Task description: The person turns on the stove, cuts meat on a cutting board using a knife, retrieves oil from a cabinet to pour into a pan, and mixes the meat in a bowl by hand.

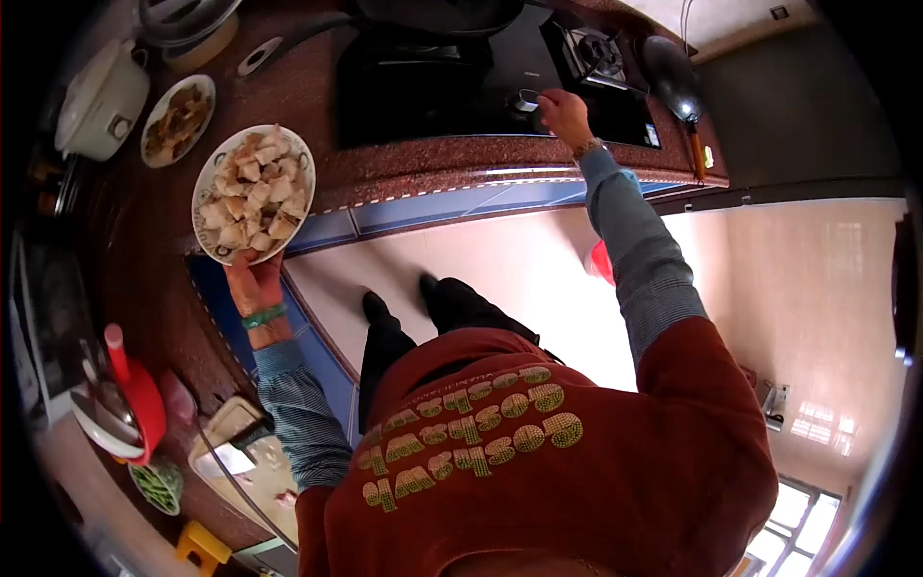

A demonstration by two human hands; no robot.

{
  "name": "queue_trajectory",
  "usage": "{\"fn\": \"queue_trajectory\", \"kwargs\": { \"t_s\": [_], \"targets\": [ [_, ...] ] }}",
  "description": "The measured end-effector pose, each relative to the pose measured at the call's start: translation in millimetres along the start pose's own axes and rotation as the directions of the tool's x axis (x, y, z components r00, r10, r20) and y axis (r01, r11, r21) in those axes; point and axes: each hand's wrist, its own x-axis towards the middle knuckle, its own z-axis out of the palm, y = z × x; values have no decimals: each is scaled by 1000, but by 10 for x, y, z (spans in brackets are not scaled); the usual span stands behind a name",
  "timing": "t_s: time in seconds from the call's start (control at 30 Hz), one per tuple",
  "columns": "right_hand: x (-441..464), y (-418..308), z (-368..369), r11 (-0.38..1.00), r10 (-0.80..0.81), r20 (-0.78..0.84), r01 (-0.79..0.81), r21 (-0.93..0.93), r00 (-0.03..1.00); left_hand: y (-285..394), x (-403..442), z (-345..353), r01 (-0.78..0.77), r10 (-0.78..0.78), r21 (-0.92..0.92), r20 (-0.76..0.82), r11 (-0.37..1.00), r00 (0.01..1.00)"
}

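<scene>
My left hand (pixel 256 281) is closed on the near rim of a white patterned plate (pixel 205 244) heaped with pale chunks of meat (pixel 258 192). The plate is held at the counter's front edge, left of the stove. At the front of the black glass stove (pixel 428 106), my right hand (pixel 565 117) has its fingers pinched together at the round stove knob (pixel 524 100).
A black wok (pixel 442 17) sits at the stove's back; its handle points left. Beside the right burner (pixel 598 56) lies another dark pan (pixel 670 79). A plate of brown food (pixel 179 120) and a white pot (pixel 104 101) stand left. Lower left are a red colander (pixel 144 409) and a cleaver (pixel 223 460).
</scene>
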Motion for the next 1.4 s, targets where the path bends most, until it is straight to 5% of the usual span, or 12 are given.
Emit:
{"fn": "queue_trajectory", "kwargs": {
  "t_s": [0.07, 0.17, 0.3, 0.5, 0.57, 0.7, 0.77, 0.83, 1.03, 1.3, 1.37, 1.4],
  "targets": [
    [160, -33, -25, 817, -508, -168, 411, -404, 845, 32, 200, 88, -22, 22, -2, 57, 1000, 998],
    [-403, 261, 83, 657, -564, -17, 436, -615, 825, -9, 44, -124, 35, -32, -45, 62, 998, 998],
    [-874, 88, -73, 646, -377, 70, 317, -694, 924, -53, -120, -135, 32, -30, -38, 43, 999, 999],
    [-950, -13, -60, 757, -289, -175, 113, -643, 941, -162, 215, -144, -12, 20, -65, 114, 998, 993],
    [-888, 110, -68, 881, -142, 4, 128, -456, 990, -150, 276, -182, -32, 45, -78, 175, 996, 984],
    [-1084, 157, -15, 939, -39, -17, 30, -342, 999, -177, 189, -84, -47, 61, -87, 173, 995, 983],
    [-1119, 304, 43, 902, -80, -21, 64, -427, 997, -173, 158, -42, -139, 136, 5, 165, 990, 977],
    [-1149, 467, 136, 690, -524, -59, 382, -614, 850, -140, 117, -7, -124, 121, 8, 164, 992, 979],
    [-1238, 327, -10, 519, -460, 254, 490, -700, 851, 37, -42, 124, -2, 2, 7, 114, 1000, 993],
    [-1038, 364, -19, 500, -488, 264, 514, -697, 832, 159, -148, 24, 22, -36, 85, 177, 996, 983],
    [-1078, 362, 5, 474, -522, 224, 498, -726, 823, 255, -369, 56, 41, -22, 167, -114, 985, 993],
    [-1082, 344, 10, 485, -522, 213, 493, -723, 826, 282, -421, 72, -85, 145, 337, -157, 938, 977]
  ]
}}
